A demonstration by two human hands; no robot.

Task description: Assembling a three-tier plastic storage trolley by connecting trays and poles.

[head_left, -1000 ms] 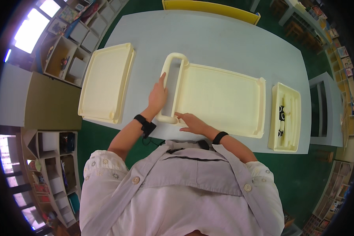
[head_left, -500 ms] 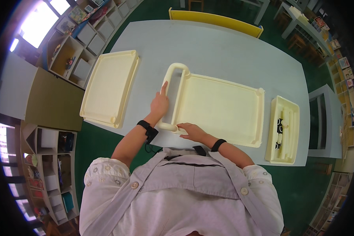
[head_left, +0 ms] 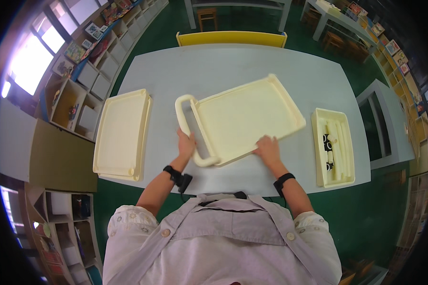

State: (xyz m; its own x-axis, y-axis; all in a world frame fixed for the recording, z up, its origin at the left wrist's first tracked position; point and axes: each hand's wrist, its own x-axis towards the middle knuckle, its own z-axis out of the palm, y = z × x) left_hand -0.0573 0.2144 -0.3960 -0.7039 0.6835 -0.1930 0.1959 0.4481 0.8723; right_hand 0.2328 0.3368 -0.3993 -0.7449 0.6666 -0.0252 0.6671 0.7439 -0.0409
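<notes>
A person is looking down at their own two hands, which are working over a pale grey, bow-edged table (head_left: 176, 66). Across the middle, a cream, plastic-looking, rectangular panel (head_left: 249, 118) with raised rims is lying at a slant, its right end angling toward the far side; whether it is resting flat or lifted, I cannot tell. The left hand (head_left: 186, 143) is grasping the thick, rounded, U-shaped cream handle (head_left: 180, 114) at the panel's left end. The right hand (head_left: 268, 149) is touching the near long rim, its fingers bending over the edge; how firmly it is gripping, I cannot tell. The panel's right corner is sitting just beside a cream rectangular bin (head_left: 318, 152), so the gap there is narrow. Inside the bin, long cream tubes (head_left: 342, 142) are lying beside small black-and-white pieces (head_left: 328, 147). On the left, a broader strip of tabletop is separating the handle from a pair of stacked cream rectangular trays (head_left: 121, 133), which are lying near the table's left edge. Beyond the panel, a wide stretch of grey is running back toward a long yellow board (head_left: 230, 39) at the far edge. Picture-covered books (head_left: 393, 47) are lining the right-hand shelves, their lettering appearing too small to read.
</notes>
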